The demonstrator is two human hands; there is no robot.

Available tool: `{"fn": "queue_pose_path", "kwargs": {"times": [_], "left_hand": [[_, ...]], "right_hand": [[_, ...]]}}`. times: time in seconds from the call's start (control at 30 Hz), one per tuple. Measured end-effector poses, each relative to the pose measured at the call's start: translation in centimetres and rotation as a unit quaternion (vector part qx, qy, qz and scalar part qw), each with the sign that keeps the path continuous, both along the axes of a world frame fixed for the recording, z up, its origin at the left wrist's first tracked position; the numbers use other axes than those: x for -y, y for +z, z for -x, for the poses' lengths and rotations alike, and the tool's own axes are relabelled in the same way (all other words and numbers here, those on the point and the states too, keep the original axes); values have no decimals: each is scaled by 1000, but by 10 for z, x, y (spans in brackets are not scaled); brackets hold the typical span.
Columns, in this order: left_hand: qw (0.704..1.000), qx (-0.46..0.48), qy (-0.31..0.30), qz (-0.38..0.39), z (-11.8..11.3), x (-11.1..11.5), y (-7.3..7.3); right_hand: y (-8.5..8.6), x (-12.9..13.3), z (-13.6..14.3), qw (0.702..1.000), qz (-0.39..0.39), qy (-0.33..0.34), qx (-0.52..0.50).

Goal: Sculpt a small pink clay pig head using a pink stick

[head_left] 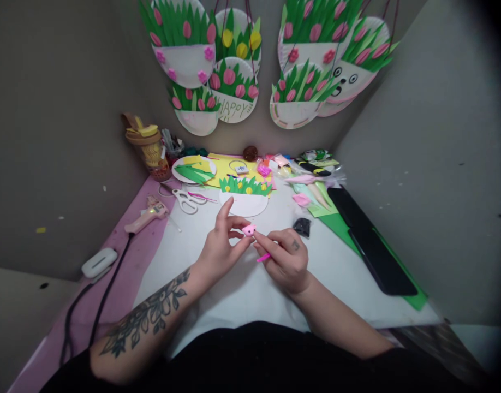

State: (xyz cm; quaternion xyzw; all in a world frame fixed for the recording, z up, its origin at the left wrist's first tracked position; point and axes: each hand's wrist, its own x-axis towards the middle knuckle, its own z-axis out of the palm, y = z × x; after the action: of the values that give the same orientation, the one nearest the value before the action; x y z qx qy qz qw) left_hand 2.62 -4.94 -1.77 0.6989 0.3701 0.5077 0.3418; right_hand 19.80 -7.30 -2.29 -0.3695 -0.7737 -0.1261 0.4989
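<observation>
Between the thumb and fingers of my left hand (220, 240) is a small pink clay animal head (248, 230) with dark eye spots. My left index finger points upward, away from it. My right hand (285, 256) is curled round a thin bright-pink modelling tool (263, 257), most of it hidden in the palm. The right index fingertip touches the side of the pink head. Just beyond the hands lies a paper-plate flower basket (244, 204) with green paper grass and yellow tulips. A bag of black clay (302, 226) rests to the right.
To the left are white scissors (187, 201), a pink glue gun (148, 215) with its cord, and a tumbler (148, 150). A plate (177, 173) holds green paper strips. Clay packs (302, 200) and a black phone-like slab (377, 262) lie right. Finished plate baskets (195, 65) hang behind.
</observation>
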Motion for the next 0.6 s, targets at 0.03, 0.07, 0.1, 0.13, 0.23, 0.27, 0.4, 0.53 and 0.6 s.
{"fn": "queue_pose_path", "kwargs": {"times": [0.03, 0.07, 0.1, 0.13, 0.23, 0.27, 0.4, 0.53, 0.6], "left_hand": [[1000, 0, -1, 0, 0, 0, 0], [1000, 0, -1, 0, 0, 0, 0], [1000, 0, -2, -1, 0, -1, 0], [1000, 0, -2, -1, 0, -1, 0], [1000, 3, -2, -1, 0, -1, -1], [1000, 5, -1, 1, 0, -1, -2], [1000, 17, -7, 18, 0, -1, -4], [998, 32, -9, 48, 2, -1, -4], [997, 40, -9, 64, 2, -2, -3]], "right_hand": [[0, 0, 0, 1000, 0, 0, 1], [0, 0, 0, 1000, 1, 0, 3], [0, 0, 0, 1000, 1, 0, 4], [0, 0, 0, 1000, 2, 0, 3], [0, -1, 1, 1000, -2, 1, -7], [0, 0, 1, 1000, -5, 0, -13], [0, 1, -1, 999, 11, 1, -36], [-4, -1, -5, 985, 102, 18, -141], [-6, -4, -8, 953, 186, 10, -238]]}}
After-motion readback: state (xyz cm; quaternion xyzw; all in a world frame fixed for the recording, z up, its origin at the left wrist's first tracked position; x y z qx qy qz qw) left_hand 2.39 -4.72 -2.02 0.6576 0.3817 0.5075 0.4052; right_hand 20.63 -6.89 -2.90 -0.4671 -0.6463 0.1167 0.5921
